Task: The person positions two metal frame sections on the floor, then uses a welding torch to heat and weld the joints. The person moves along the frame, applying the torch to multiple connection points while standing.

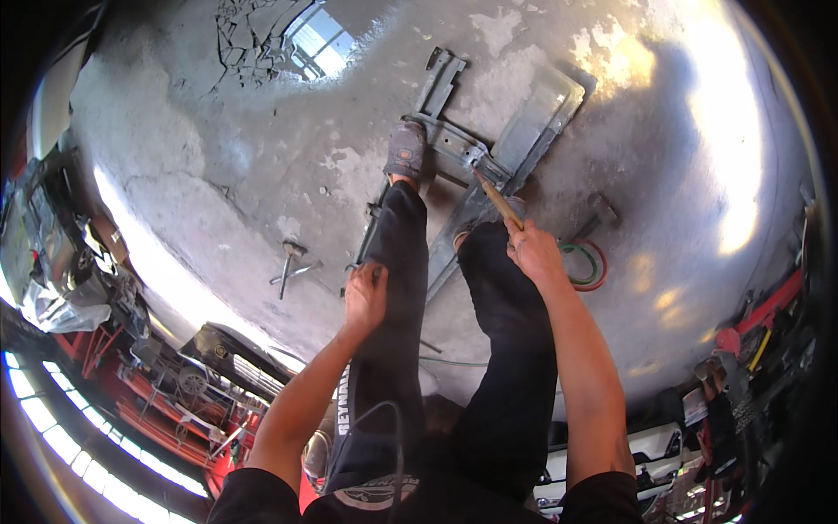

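Observation:
My right hand point(534, 249) grips the wooden handle of a hammer point(504, 203), whose head end touches or hovers just over a grey metal frame point(456, 140) on the floor. That frame, with a long flat panel point(543, 100) on its right side, looks like a car body part. My left shoe point(405, 150) presses on its crosspiece, and the right shoe is partly hidden by the hammer and my leg. Against my left shin rests my left hand point(365, 299), its fingers curled; what is in them, if anything, is hidden.
Left of my leg, a second hammer point(290, 258) lies on the concrete floor point(209, 166) beside a short metal bar. Another hammer point(602, 211) and a red and green hose point(597, 269) are at the right. Red racks point(157, 402) with parts stand behind left.

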A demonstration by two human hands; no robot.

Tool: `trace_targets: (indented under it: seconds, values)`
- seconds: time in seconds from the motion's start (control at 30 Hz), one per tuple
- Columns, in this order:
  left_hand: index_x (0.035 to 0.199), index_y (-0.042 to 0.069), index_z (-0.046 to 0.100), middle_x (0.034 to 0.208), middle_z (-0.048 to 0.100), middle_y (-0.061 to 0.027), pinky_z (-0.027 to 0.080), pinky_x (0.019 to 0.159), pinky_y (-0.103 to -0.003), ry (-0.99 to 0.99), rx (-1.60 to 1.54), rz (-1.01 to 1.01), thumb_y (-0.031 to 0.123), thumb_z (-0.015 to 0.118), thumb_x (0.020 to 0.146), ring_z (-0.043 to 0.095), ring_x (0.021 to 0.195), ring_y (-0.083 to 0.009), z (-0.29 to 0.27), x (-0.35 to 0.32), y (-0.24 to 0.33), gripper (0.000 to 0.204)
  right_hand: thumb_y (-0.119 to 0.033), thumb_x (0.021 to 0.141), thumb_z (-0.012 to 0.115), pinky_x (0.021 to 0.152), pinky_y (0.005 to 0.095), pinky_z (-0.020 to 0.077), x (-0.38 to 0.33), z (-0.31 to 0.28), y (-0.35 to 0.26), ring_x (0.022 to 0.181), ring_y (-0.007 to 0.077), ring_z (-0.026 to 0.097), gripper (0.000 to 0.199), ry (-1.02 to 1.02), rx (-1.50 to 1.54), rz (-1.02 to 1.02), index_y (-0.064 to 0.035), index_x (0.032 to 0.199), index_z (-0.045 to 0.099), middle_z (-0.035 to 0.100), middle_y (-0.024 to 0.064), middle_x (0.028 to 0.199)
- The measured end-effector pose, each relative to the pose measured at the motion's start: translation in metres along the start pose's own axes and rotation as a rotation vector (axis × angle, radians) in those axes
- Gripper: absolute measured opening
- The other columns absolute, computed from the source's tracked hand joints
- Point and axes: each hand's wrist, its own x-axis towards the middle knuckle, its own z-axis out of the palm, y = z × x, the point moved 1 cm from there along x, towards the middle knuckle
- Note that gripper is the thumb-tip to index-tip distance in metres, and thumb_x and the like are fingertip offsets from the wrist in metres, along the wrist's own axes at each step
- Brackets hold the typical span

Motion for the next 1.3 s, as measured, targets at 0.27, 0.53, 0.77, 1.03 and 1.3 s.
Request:
trace_targets:
  seconds: [0.27,0.53,0.77,1.03,1.3]
  values:
    - [0.108,-0.003,0.068,0.101,0.069,-0.021,0.05,0.088,-0.044,0.174,-0.199,-0.059,0.027,0.058,0.103,0.066,0.096,-0.0371,0.013,-0.033,-0.001,0.031,-0.021,0.083,0.078,0.073,0.0479,0.0582,0.001,-0.013,-0.003,0.081,0.038,0.07,0.06,-0.019,-0.086,-0.047,-0.0112,0.139,0.059,0.064,0.0185,0.098]
    - [0.107,-0.003,0.067,0.094,0.07,-0.0107,0.046,0.083,-0.031,0.33,-0.727,-0.263,0.026,0.057,0.106,0.059,0.089,-0.016,-0.06,-0.091,0.023,0.031,-0.023,0.086,0.077,0.081,0.0484,0.057,-0.016,-0.022,-0.008,0.091,0.0384,0.07,0.057,-0.061,-0.061,-0.002,-0.014,0.14,0.059,0.066,0.0177,0.101]
    - [0.108,-0.006,0.068,0.092,0.072,-0.0165,0.051,0.083,-0.037,0.311,-0.445,-0.538,0.028,0.058,0.103,0.067,0.089,-0.024,-0.067,-0.26,-0.064,0.036,-0.024,0.087,0.076,0.084,0.0491,0.0565,-0.012,-0.038,-0.017,0.096,0.0404,0.069,0.052,-0.107,-0.023,0.065,-0.0114,0.135,0.062,0.068,0.0203,0.104]
    - [0.103,-0.009,0.069,0.088,0.073,-0.0198,0.053,0.078,-0.037,0.187,-0.367,-0.78,0.026,0.061,0.098,0.071,0.084,-0.0267,-0.048,-0.431,-0.134,0.037,-0.027,0.089,0.074,0.086,0.0477,0.0558,-0.038,-0.067,-0.025,0.099,0.0381,0.069,0.045,-0.106,0.008,0.09,-0.0105,0.13,0.066,0.07,0.02,0.102]
    - [0.107,-0.009,0.068,0.09,0.073,-0.02,0.053,0.081,-0.037,0.236,-0.442,-0.578,0.029,0.057,0.102,0.07,0.086,-0.0265,-0.036,-0.297,-0.138,0.039,-0.029,0.09,0.073,0.086,0.0493,0.0547,-0.041,-0.037,-0.009,0.097,0.0414,0.068,0.041,-0.069,0.036,0.05,-0.0078,0.126,0.068,0.07,0.0218,0.101]
